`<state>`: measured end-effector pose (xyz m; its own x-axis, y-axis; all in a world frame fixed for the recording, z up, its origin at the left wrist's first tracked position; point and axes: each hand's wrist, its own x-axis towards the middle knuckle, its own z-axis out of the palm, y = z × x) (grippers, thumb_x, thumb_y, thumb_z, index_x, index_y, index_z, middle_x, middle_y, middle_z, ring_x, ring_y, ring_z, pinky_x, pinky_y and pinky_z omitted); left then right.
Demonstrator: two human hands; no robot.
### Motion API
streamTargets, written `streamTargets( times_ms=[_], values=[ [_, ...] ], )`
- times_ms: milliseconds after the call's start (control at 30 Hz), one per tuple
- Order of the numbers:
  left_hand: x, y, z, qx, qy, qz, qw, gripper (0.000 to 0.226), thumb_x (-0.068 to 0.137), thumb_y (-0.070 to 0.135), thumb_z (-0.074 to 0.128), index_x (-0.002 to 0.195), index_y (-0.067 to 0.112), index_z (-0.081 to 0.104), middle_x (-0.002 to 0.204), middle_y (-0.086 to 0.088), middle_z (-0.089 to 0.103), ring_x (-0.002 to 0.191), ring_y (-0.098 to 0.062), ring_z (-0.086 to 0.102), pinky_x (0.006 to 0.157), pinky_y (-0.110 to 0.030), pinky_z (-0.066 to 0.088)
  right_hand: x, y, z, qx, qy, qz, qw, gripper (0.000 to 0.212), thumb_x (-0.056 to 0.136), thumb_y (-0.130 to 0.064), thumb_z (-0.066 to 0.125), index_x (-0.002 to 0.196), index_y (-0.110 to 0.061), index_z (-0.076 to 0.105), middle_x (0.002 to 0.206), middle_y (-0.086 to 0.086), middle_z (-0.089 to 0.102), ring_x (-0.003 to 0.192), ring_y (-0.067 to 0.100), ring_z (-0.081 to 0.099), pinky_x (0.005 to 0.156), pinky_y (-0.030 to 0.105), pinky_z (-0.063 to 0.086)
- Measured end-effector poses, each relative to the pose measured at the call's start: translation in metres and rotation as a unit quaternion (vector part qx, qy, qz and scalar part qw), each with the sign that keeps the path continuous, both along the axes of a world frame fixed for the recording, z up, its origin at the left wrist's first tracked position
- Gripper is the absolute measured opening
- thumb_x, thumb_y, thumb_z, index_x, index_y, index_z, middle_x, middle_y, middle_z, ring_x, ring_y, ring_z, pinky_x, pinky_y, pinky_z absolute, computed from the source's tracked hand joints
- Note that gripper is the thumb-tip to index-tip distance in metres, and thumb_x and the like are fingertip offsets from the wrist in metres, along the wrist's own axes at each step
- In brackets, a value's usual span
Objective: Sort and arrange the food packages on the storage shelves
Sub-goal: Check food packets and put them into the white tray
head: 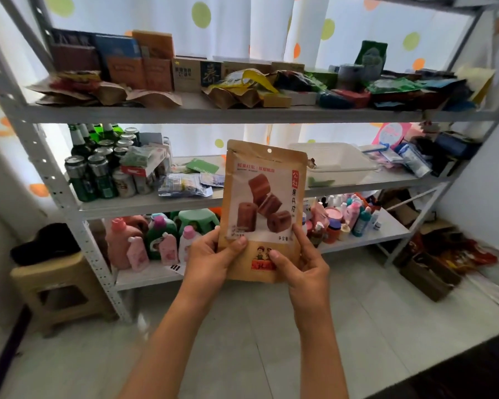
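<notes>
One tan kraft-paper stand-up pouch [264,208], upright, held in front of the grey metal shelving unit [185,115], level with its middle and lower shelves. Left hand [211,259] grasps the pouch's lower left edge, thumb pressed on the front. Right hand [304,264] grasps the lower right corner, thumb on the front, index finger along the side edge. Pouch front: four brown rolled pieces pictured, a red vertical label with Chinese characters at the right, black Chinese characters below it, one round hang hole at top; small print too fine to read. Three shelves visible. Top shelf: upright boxes at the back, loose crumpled packets [242,87] in front, not countable. Middle shelf: a cluster of green bottles and drink cans [104,165], one white plastic tub [333,159]. Bottom shelf: pink and green detergent bottles [153,240]. One beige plastic stool [61,286] stands left of the unit.
</notes>
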<state>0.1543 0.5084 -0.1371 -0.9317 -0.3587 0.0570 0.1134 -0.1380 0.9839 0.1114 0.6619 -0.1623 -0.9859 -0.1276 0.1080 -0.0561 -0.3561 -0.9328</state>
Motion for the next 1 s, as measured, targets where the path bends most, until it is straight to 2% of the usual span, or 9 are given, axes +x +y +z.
streamTargets(
  times_ms=[133, 267, 400, 533, 733, 833, 900, 967, 1000],
  values=[
    [-0.006, -0.027, -0.003, -0.011, -0.023, 0.032, 0.999, 0.022, 0.09, 0.019, 0.068, 0.111, 0.021, 0.069, 0.101, 0.003, 0.076, 0.093, -0.013, 0.072, 0.073, -0.026, 0.058, -0.012, -0.028, 0.001, -0.002, -0.016, 0.025, 1.0, 0.062, 0.075, -0.007, 0.079, 0.131, -0.03, 0.065, 0.131, -0.003, 0.067, 0.118, 0.02, 0.067, 0.09, 0.048, 0.06],
    [-0.014, -0.062, -0.004, -0.003, -0.046, 0.046, 0.998, 0.031, 0.087, 0.021, 0.07, 0.117, 0.028, 0.064, 0.109, 0.004, 0.072, 0.097, -0.01, 0.07, 0.074, -0.027, 0.057, -0.03, -0.067, 0.005, -0.004, -0.027, 0.055, 0.998, 0.058, 0.081, 0.0, 0.075, 0.132, -0.026, 0.065, 0.13, -0.004, 0.064, 0.115, 0.017, 0.068, 0.083, 0.038, 0.062],
    [-0.034, -0.103, 0.01, -0.003, -0.035, 0.074, 0.997, 0.049, 0.081, 0.018, 0.077, 0.124, 0.032, 0.057, 0.11, 0.009, 0.072, 0.101, -0.009, 0.069, 0.08, -0.029, 0.059, -0.058, -0.113, 0.02, 0.003, -0.031, 0.054, 0.998, 0.054, 0.079, -0.006, 0.079, 0.128, -0.027, 0.068, 0.127, -0.002, 0.066, 0.113, 0.019, 0.069, 0.083, 0.04, 0.062],
    [-0.063, -0.15, 0.033, 0.004, -0.011, 0.094, 0.995, 0.057, 0.079, 0.013, 0.079, 0.117, 0.045, 0.052, 0.119, 0.009, 0.067, 0.103, -0.011, 0.068, 0.086, -0.037, 0.059, -0.093, -0.162, 0.043, 0.013, -0.013, 0.063, 0.998, 0.051, 0.081, -0.01, 0.079, 0.127, -0.029, 0.068, 0.129, 0.0, 0.067, 0.113, 0.021, 0.069, 0.082, 0.04, 0.062],
    [-0.113, -0.211, 0.068, -0.011, 0.02, 0.089, 0.996, 0.078, 0.078, 0.005, 0.08, 0.139, 0.036, 0.044, 0.124, 0.002, 0.067, 0.103, -0.011, 0.069, 0.08, -0.029, 0.06, -0.146, -0.223, 0.081, 0.046, 0.018, 0.052, 0.997, 0.049, 0.082, -0.02, 0.079, 0.128, -0.03, 0.065, 0.129, -0.004, 0.067, 0.113, 0.02, 0.069, 0.081, 0.037, 0.062],
    [-0.132, -0.231, 0.085, -0.083, 0.037, 0.084, 0.992, 0.092, 0.073, 0.011, 0.085, 0.132, 0.058, 0.033, 0.127, 0.015, 0.061, 0.11, -0.008, 0.064, 0.086, -0.029, 0.058, -0.172, -0.249, 0.098, 0.071, 0.03, 0.029, 0.997, 0.046, 0.083, -0.021, 0.079, 0.126, -0.029, 0.066, 0.128, -0.002, 0.066, 0.112, 0.02, 0.068, 0.08, 0.034, 0.063],
    [-0.141, -0.24, 0.098, -0.2, 0.045, 0.082, 0.975, 0.102, 0.069, 0.028, 0.087, 0.13, 0.071, 0.018, 0.135, 0.028, 0.048, 0.118, 0.0, 0.055, 0.094, -0.02, 0.05, -0.187, -0.264, 0.105, 0.097, 0.041, 0.003, 0.994, 0.04, 0.084, -0.024, 0.079, 0.122, -0.028, 0.067, 0.125, -0.001, 0.067, 0.108, 0.019, 0.07, 0.081, 0.037, 0.063],
    [-0.153, -0.25, 0.109, -0.342, 0.023, 0.088, 0.935, 0.112, 0.071, 0.038, 0.085, 0.136, 0.07, 0.0, 0.159, 0.016, 0.021, 0.137, -0.007, 0.037, 0.104, -0.02, 0.029, -0.2, -0.277, 0.107, 0.107, 0.048, -0.016, 0.993, 0.033, 0.085, -0.026, 0.078, 0.116, -0.027, 0.068, 0.121, 0.0, 0.068, 0.101, 0.017, 0.072, 0.078, 0.036, 0.064],
    [-0.16, -0.254, 0.113, -0.39, 0.012, 0.09, 0.916, 0.112, 0.072, 0.038, 0.084, 0.138, 0.068, -0.001, 0.164, 0.01, 0.005, 0.142, -0.012, 0.03, 0.099, -0.017, 0.024, -0.207, -0.282, 0.108, 0.106, 0.05, -0.021, 0.993, 0.03, 0.086, -0.026, 0.077, 0.115, -0.027, 0.067, 0.12, 0.0, 0.068, 0.099, 0.016, 0.072, 0.075, 0.034, 0.064]
  ],
)
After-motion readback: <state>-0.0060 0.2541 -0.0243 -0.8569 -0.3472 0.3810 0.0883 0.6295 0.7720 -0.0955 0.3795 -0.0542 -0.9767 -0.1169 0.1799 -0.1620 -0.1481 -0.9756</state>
